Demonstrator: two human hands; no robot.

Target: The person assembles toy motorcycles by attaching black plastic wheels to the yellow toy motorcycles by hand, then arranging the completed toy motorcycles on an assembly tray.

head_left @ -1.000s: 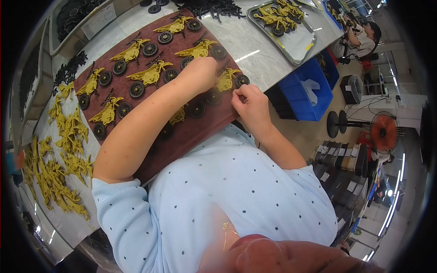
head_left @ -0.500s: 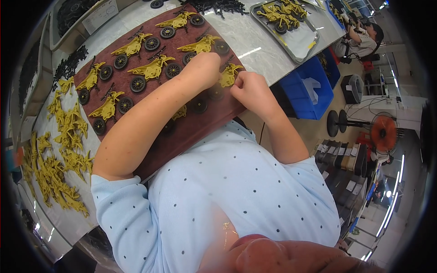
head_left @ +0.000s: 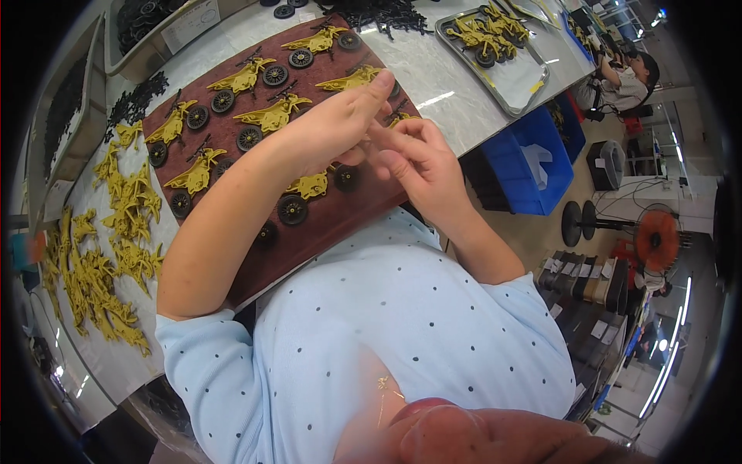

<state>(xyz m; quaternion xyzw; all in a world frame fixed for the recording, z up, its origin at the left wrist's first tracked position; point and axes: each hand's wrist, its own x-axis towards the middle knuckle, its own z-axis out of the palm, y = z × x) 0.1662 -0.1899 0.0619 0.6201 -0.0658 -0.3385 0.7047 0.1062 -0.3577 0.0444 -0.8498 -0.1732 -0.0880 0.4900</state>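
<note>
My left hand [head_left: 349, 120] is open above the right part of the maroon mat [head_left: 359, 213], its fingers stretched upward and palm turned toward my right hand. My right hand [head_left: 423, 161] meets it, fingers extended and thumb apart, fingertips at the left palm. Anything small between them is hidden. Below and around my hands lie toy motorbikes in rows, with yellow bodies and black spoked wheels. One yellow motorbike body [head_left: 274, 114] is left of my left hand, and another [head_left: 309, 185] lies below it. A further one [head_left: 398, 120] is mostly covered by my hands.
Loose yellow body parts [head_left: 131, 209] are heaped at the left. Small black parts [head_left: 135, 100] lie near grey bins [head_left: 166, 35]. At the far right stands a metal tray [head_left: 533, 85] of yellow assemblies; blue bins [head_left: 533, 174] sit beside the table. A person [head_left: 622, 81] works beyond.
My hands were closed and apart over the yellow motorbike at the mat's right edge. They have now come together, with fingers straightened. The view has shifted slightly.
</note>
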